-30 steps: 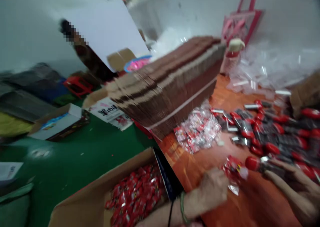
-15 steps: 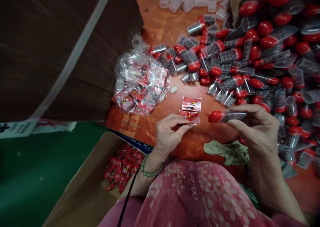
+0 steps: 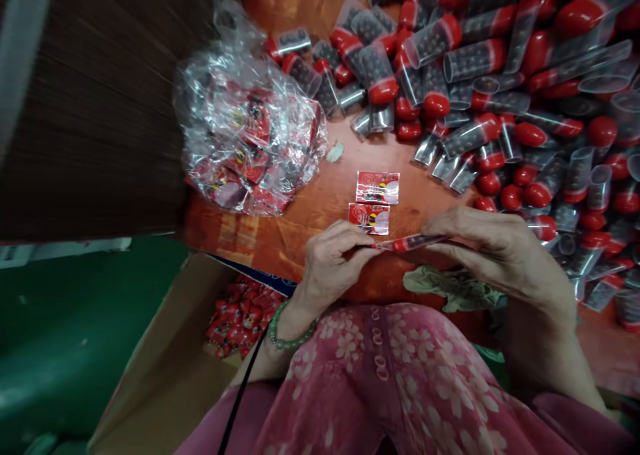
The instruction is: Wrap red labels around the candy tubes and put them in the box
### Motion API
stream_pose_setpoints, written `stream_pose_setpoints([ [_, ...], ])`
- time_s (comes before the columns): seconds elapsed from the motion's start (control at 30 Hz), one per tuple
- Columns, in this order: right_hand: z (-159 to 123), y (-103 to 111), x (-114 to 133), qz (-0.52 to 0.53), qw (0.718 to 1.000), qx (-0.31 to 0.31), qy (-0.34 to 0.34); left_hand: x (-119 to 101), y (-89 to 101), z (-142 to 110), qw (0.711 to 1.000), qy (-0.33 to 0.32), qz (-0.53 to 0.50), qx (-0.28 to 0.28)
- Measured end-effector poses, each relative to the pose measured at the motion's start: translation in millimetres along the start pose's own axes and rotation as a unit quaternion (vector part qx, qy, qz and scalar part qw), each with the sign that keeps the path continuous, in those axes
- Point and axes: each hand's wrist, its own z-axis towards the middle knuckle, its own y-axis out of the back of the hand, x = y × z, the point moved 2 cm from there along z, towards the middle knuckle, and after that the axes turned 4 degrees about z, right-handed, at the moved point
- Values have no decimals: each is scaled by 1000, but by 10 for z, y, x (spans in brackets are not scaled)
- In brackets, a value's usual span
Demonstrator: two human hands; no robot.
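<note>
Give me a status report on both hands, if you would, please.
Left hand pinching a thin packet, mostly hidden. Right hand holding a red-tipped tube, tip toward left. Two red packets flat on table, just beyond.

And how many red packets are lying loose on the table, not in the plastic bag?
2. One red packet lies beyond the left hand; the second packet lies between them. More may be hidden.

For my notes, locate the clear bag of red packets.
In the head view, the clear bag lies on the table, left of centre, between the dark stack and the red-ended tubes.
</note>
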Motion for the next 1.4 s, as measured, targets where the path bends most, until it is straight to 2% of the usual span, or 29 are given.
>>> stream_pose_setpoints([
  [0.1, 37, -10, 11, -7, 999, 44, -25, 8, -40, -21, 999, 13, -4, 37],
  [0.2, 80, -37, -25, 36, 996, 66, -45, 34, -73, -40, 997, 25, -13, 66],
  [0.37, 93, -76, -159, 94, 989, 18, -109, 71, -71, -51, 989, 88, -61, 102],
  [0.47, 77, -103, -209, 119, 983, -7, -139, 63, -67, -43, 968, 158, -107, 161],
  [0.57, 72, -138, -209, 116, 983, 16, -141, 52, -76, -30, 940, 220, -151, 211],
  [0.7, 83, -198, -177, 154, 979, 32, -128, 42, -108, -9, 914, 237, -181, 273],
  [0.83, 84, -268, -166, 180, 974, 13, -139, 17, -121, 5, 907, 252, -196, 276],
  [0.97, 55, -298, -194, 235, 957, 39, -163, -37, -147, -17, 886, 272, -241, 288],
  [1.03, 38, -286, -203, 228, 958, 60, -162, -46, -167, -46, 878, 276, -249, 302],
  [1.27, 73, -237, -126, 159, 977, 82, -118, 6, -242, -180, 901, 247, -181, 309],
  [1.4, 84, -265, -164, 160, 973, 84, -145, -6, -278, -207, 915, 245, -147, 285],
])
